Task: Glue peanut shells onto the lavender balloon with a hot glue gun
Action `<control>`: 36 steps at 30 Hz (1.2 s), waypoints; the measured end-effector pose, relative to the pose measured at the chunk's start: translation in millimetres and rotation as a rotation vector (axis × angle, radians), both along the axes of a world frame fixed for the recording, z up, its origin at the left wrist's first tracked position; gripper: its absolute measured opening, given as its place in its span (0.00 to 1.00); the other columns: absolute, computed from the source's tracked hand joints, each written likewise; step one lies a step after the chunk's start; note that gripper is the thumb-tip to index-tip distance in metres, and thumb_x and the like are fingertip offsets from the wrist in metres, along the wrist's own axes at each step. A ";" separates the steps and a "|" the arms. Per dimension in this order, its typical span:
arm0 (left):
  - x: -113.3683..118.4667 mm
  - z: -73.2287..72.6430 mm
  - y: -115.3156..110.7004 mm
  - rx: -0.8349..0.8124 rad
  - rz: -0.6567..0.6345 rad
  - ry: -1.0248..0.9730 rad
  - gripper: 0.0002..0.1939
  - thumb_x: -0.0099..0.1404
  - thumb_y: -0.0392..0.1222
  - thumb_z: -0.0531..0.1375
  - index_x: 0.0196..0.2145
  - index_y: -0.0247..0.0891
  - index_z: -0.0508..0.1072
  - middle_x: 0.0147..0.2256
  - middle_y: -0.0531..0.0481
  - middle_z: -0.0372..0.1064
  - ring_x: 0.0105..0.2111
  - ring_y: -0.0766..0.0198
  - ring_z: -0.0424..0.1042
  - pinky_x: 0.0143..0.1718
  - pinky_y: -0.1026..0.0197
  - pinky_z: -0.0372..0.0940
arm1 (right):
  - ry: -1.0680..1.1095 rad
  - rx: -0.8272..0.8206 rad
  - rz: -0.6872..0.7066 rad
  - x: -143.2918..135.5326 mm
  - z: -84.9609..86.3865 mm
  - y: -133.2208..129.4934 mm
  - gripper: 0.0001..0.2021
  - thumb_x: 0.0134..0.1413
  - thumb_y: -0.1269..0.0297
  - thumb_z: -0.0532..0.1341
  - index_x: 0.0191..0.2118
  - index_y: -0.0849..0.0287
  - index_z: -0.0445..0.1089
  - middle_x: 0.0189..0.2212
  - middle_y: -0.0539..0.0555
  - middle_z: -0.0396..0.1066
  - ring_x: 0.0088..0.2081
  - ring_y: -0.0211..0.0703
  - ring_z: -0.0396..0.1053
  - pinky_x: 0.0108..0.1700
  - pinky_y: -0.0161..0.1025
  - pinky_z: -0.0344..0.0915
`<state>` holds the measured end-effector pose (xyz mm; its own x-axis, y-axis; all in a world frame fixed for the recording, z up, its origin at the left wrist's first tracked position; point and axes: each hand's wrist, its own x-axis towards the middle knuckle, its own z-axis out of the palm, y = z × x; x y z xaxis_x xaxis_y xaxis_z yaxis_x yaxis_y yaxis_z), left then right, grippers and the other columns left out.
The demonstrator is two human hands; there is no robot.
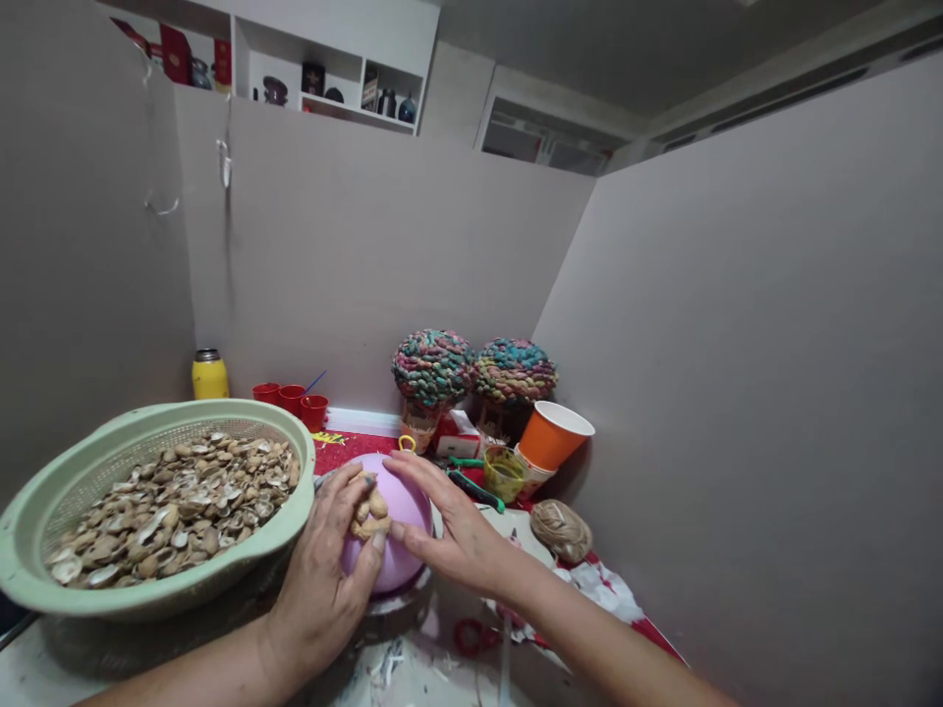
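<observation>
A purple balloon-like ball (402, 501) rests in a round holder at the table's middle. Several peanut shells (373, 508) sit together on its upper left side. My left hand (328, 565) lies along the ball's left side, fingers spread, its fingertips and thumb touching the shells. From the right, my right hand (449, 525) reaches over the ball with thumb and fingers apart; its thumb is near the lowest shell and its fingertips touch the ball's top.
A green basket (299, 520) of peanut shells stands left. Behind are red cups (314, 410), a yellow bottle (210, 377), two yarn-topped cups (434, 368), an orange cup (552, 438), green-handled pliers (471, 486) and a twine ball (561, 531). Grey panels surround the table.
</observation>
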<state>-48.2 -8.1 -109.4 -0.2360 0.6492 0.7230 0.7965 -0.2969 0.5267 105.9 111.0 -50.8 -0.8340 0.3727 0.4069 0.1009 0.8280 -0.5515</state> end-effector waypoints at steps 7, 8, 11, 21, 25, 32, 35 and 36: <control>-0.6 2.4 -2.6 -0.021 -0.023 0.026 0.32 0.70 0.38 0.53 0.67 0.52 0.44 0.67 0.39 0.48 0.66 0.45 0.50 0.61 0.30 0.51 | 0.043 0.007 0.003 -2.1 -1.7 2.7 0.29 0.58 0.56 0.60 0.63 0.58 0.59 0.64 0.63 0.57 0.66 0.56 0.51 0.65 0.58 0.49; -0.5 2.1 -3.1 -0.025 -0.021 0.036 0.34 0.69 0.38 0.54 0.67 0.51 0.43 0.68 0.38 0.45 0.67 0.44 0.48 0.62 0.29 0.50 | 0.048 -0.004 0.002 -2.6 -1.7 3.2 0.29 0.58 0.55 0.60 0.63 0.58 0.59 0.64 0.63 0.57 0.66 0.56 0.50 0.66 0.58 0.48; -0.1 0.0 -3.1 -0.045 0.001 0.050 0.38 0.65 0.37 0.58 0.67 0.49 0.44 0.69 0.38 0.41 0.68 0.42 0.45 0.62 0.30 0.50 | 0.087 -0.118 -0.031 -3.1 -1.9 4.9 0.30 0.56 0.52 0.61 0.62 0.56 0.61 0.64 0.60 0.58 0.66 0.55 0.51 0.66 0.55 0.48; -2.5 -0.8 2.6 0.000 0.041 -0.038 0.42 0.64 0.41 0.61 0.68 0.52 0.41 0.69 0.39 0.42 0.67 0.43 0.47 0.63 0.32 0.50 | 0.079 -0.579 -0.451 9.0 -46.7 25.6 0.17 0.57 0.65 0.59 0.52 0.62 0.69 0.42 0.60 0.75 0.43 0.53 0.74 0.45 0.48 0.71; -2.6 2.4 4.0 0.002 0.037 -0.011 0.40 0.66 0.44 0.60 0.68 0.51 0.41 0.68 0.39 0.45 0.67 0.46 0.48 0.64 0.34 0.48 | -0.049 -0.842 -0.414 4.7 -54.2 18.8 0.16 0.67 0.66 0.53 0.57 0.62 0.63 0.19 0.45 0.68 0.16 0.38 0.67 0.19 0.34 0.65; -0.6 19.3 3.4 -0.063 0.056 -0.065 0.40 0.65 0.49 0.60 0.67 0.40 0.45 0.66 0.33 0.49 0.66 0.46 0.50 0.65 0.37 0.45 | 0.020 -1.077 -0.377 -3.5 -37.5 -2.9 0.13 0.67 0.59 0.59 0.49 0.62 0.68 0.38 0.52 0.71 0.30 0.37 0.71 0.30 0.36 0.71; -1.1 28.0 -4.8 -0.090 0.042 -0.042 0.41 0.64 0.49 0.61 0.67 0.39 0.46 0.66 0.32 0.48 0.67 0.45 0.48 0.65 0.37 0.44 | 0.027 -1.112 -0.383 2.1 -35.3 -11.6 0.13 0.66 0.60 0.59 0.51 0.61 0.67 0.43 0.55 0.71 0.36 0.42 0.72 0.35 0.41 0.73; -0.7 30.8 -8.8 -0.102 0.036 -0.038 0.41 0.63 0.49 0.61 0.67 0.39 0.47 0.66 0.33 0.48 0.67 0.45 0.48 0.65 0.37 0.44 | 0.026 -1.117 -0.391 4.5 -35.7 -14.2 0.14 0.66 0.60 0.60 0.52 0.61 0.67 0.44 0.55 0.71 0.37 0.43 0.72 0.37 0.42 0.73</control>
